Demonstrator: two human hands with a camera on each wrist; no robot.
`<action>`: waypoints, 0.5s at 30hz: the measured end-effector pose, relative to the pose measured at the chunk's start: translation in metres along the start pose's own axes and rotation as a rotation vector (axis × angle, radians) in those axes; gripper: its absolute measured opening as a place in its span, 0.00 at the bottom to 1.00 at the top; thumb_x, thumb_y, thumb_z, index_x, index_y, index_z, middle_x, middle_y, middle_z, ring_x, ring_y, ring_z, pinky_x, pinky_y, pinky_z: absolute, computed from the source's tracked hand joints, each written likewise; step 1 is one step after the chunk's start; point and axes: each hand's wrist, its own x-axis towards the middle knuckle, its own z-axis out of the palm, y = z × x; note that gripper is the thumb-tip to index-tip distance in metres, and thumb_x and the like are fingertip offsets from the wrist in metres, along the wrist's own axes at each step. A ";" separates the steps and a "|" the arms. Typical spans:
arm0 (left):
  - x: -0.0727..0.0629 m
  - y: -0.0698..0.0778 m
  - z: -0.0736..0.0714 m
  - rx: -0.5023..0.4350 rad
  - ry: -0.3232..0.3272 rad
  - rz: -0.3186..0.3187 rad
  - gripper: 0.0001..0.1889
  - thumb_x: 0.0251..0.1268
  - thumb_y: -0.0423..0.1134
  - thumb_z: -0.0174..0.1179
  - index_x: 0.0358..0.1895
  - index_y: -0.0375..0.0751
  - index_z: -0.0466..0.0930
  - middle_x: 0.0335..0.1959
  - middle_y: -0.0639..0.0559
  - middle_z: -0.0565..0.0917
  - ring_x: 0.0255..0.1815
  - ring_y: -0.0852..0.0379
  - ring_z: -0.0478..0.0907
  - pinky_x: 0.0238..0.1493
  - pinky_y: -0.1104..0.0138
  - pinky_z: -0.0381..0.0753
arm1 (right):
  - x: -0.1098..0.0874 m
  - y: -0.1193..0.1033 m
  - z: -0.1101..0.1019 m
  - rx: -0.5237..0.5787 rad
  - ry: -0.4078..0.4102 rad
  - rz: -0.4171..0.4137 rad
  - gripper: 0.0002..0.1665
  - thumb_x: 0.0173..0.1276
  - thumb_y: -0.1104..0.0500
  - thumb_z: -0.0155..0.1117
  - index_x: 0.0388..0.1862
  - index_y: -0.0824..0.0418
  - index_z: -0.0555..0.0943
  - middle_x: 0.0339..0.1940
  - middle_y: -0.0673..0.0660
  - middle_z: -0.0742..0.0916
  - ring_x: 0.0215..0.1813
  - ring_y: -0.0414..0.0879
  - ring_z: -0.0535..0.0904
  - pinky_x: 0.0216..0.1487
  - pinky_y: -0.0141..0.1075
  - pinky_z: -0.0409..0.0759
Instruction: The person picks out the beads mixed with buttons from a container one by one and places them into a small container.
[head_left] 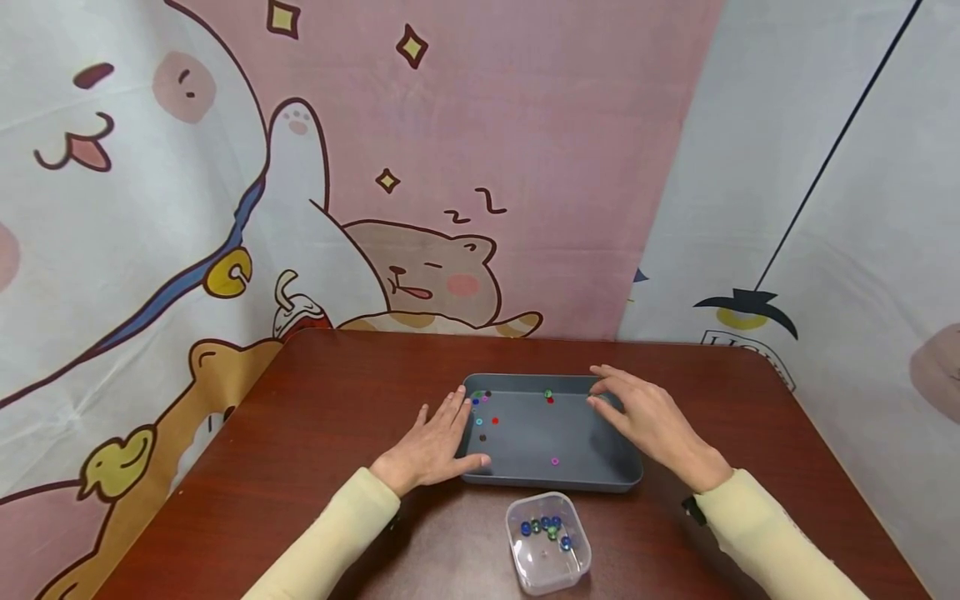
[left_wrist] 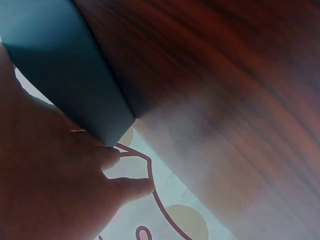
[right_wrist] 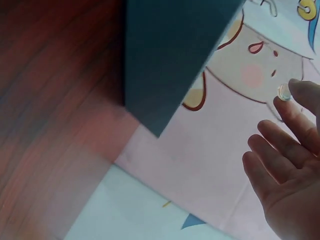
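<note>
A shallow grey tray [head_left: 525, 437] lies on the table, with small coloured beads and rings scattered over it, mostly along its left side. My left hand [head_left: 429, 446] rests at the tray's left rim, fingers straight and thumb stretched over the near corner. Over the tray's right side is my right hand [head_left: 654, 421]. Its thumb and forefinger pinch a small clear, shiny bead [right_wrist: 284, 92], while the other fingers are spread loosely. A pink ring [head_left: 555, 461] lies near the tray's front, and a red bead [head_left: 495, 421] lies near its left side.
In front of the tray stands a clear plastic container [head_left: 547, 575] with several blue and green glass marbles [head_left: 546, 523] inside. The brown wooden table [head_left: 360, 375] reaches back to a cartoon-printed cloth [head_left: 562, 167].
</note>
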 end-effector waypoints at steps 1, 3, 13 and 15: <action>0.000 0.000 0.000 0.002 -0.001 -0.001 0.56 0.69 0.77 0.46 0.83 0.34 0.48 0.86 0.42 0.41 0.85 0.45 0.43 0.77 0.38 0.50 | -0.001 -0.003 0.000 0.009 0.013 -0.011 0.10 0.69 0.56 0.75 0.44 0.59 0.88 0.66 0.63 0.83 0.63 0.60 0.83 0.51 0.56 0.84; 0.000 0.000 0.000 -0.001 0.000 -0.001 0.56 0.69 0.77 0.47 0.83 0.34 0.49 0.86 0.42 0.41 0.85 0.45 0.43 0.77 0.37 0.50 | -0.003 -0.009 -0.002 0.028 0.039 -0.033 0.09 0.68 0.56 0.76 0.44 0.58 0.88 0.66 0.62 0.84 0.62 0.59 0.83 0.50 0.55 0.85; 0.000 0.000 0.000 -0.006 0.004 0.000 0.55 0.69 0.76 0.48 0.83 0.33 0.49 0.86 0.41 0.42 0.85 0.44 0.44 0.77 0.37 0.50 | -0.014 -0.038 -0.008 0.094 0.086 -0.132 0.10 0.64 0.59 0.78 0.43 0.53 0.87 0.62 0.57 0.86 0.57 0.54 0.86 0.47 0.51 0.86; 0.000 0.000 0.000 -0.005 0.002 -0.002 0.56 0.69 0.76 0.48 0.83 0.34 0.49 0.86 0.41 0.42 0.85 0.44 0.43 0.77 0.37 0.50 | -0.017 -0.042 -0.009 0.104 0.087 -0.149 0.10 0.63 0.60 0.78 0.43 0.53 0.87 0.62 0.57 0.86 0.57 0.54 0.87 0.47 0.51 0.86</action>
